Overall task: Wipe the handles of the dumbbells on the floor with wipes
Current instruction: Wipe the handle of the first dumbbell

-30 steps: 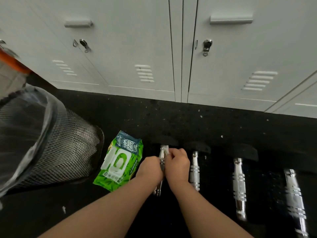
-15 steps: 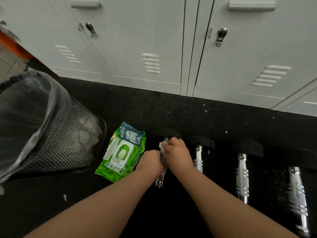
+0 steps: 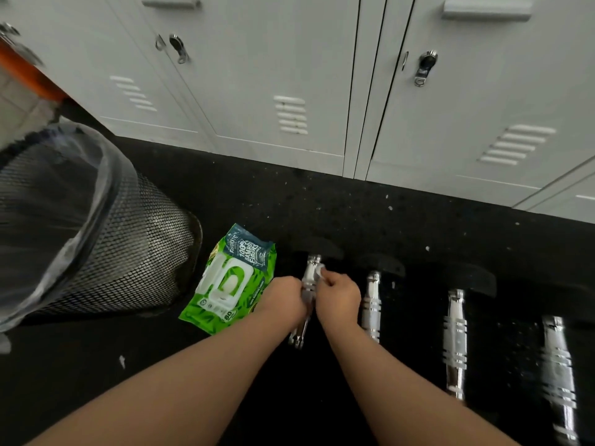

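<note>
The leftmost dumbbell handle is hemmed in by the wipes pack on its left and the next handle on its right, while open black floor is left between the dumbbells and the lockers.

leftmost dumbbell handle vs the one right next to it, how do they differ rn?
The leftmost handle has both hands on it, the right hand pressing a white wipe to it; the second handle is untouched. The leftmost is mostly covered; the second shows fully. Both are chrome, lying parallel on black floor.
</note>
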`<state>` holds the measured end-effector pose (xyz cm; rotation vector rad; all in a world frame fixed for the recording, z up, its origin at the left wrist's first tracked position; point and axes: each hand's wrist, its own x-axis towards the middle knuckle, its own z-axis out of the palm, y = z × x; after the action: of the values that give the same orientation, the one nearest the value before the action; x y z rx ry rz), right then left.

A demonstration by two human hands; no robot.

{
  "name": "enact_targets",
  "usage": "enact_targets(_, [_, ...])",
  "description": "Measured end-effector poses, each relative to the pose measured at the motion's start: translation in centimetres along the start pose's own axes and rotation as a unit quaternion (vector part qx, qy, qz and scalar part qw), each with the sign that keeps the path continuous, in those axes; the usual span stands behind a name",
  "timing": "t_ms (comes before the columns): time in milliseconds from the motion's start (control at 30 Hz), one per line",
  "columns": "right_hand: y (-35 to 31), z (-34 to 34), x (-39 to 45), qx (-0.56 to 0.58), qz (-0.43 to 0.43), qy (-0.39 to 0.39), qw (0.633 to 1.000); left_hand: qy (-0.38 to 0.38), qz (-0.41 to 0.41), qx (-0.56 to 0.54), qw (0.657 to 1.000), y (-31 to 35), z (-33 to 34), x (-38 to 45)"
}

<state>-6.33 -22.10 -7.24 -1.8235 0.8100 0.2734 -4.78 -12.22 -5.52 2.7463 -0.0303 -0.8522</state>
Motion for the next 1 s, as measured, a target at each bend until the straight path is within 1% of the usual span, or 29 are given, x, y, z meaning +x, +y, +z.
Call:
enact_targets(67, [1.0,-0.5,-1.9,-0.022,-0.02,-0.035,0.999,0.003,0.004,0.005,1.0,-0.3,-0.1,0.1])
enact_targets(133, [2.0,-0.4,-2.9,-0.023,-0.002,-0.082,0.996,0.0,0.004,0.005,1.0,-0.8,-0.3,0.2])
enact_targets(167, [1.9,-0.3,-2.6,-0.011,0.015,-0.093,0.996,-0.004,0.003,0.006,1.0,-1.0,-0.4,0.2])
enact_targets(200, [1.5,-0.1,-1.8,0.013,0.035,-0.084,0.996,-0.006,0.005,0.011,1.0,-1.1,-0.6,0.1])
enact_targets(300, [0.0,1.1,1.6,0.112,0.095,-0.018,0.989,-0.004,0.016,0.021,1.0,-1.0,-0.6,0.0])
enact_targets(333, [-0.2,1.5,2.1,0.121,0.102,-0.01,0.987,-0.003,0.016,0.022,1.0,-0.9,-0.5,0.0])
enact_targets(433, [0.8,1.4,0.4,0.047,0.073,-0.025,0.996,-0.007,0.006,0.023,1.0,-0.8,-0.4,0.2])
enact_targets(500, [1.6,0.5,-1.8,0.025,0.076,-0.075,0.994,-0.013,0.005,0.024,1.0,-0.9,-0.4,0.4])
enact_targets(533, [1.5,0.1,-2.2,0.043,0.093,-0.099,0.99,-0.013,0.005,0.022,1.0,-1.1,-0.5,0.4])
enact_targets(567, [1.1,-0.1,-1.8,0.082,0.116,-0.107,0.984,-0.012,0.007,0.023,1.0,-1.2,-0.5,0.5])
enact_targets(667, [-1.1,0.2,1.2,0.209,0.191,-0.079,0.956,-0.012,0.017,0.039,0.999,-1.2,-0.5,0.5])
enact_targets(700, [-1.5,0.6,2.0,0.238,0.201,-0.067,0.948,-0.011,0.018,0.04,0.999,-1.1,-0.6,0.5])
enact_targets(733, [-1.5,0.8,2.0,0.244,0.198,-0.06,0.947,-0.011,0.019,0.039,0.999,-1.1,-0.7,0.4])
enact_targets(800, [-0.1,1.3,1.0,0.181,0.164,-0.065,0.967,-0.012,0.022,0.034,0.999,-1.2,-0.7,0.5])
enact_targets(867, [1.5,0.7,-1.2,0.075,0.102,-0.101,0.987,-0.017,0.021,0.021,0.999,-1.4,-0.8,0.6])
enact_targets(933, [2.2,-0.3,-2.3,-0.04,-0.009,-0.125,0.991,-0.021,0.024,0.008,0.999,-1.6,-0.9,0.5])
enact_targets(1000, [1.6,-0.9,-1.7,-0.093,-0.123,-0.097,0.983,-0.014,0.03,0.004,0.999,-1.4,-0.9,0.3])
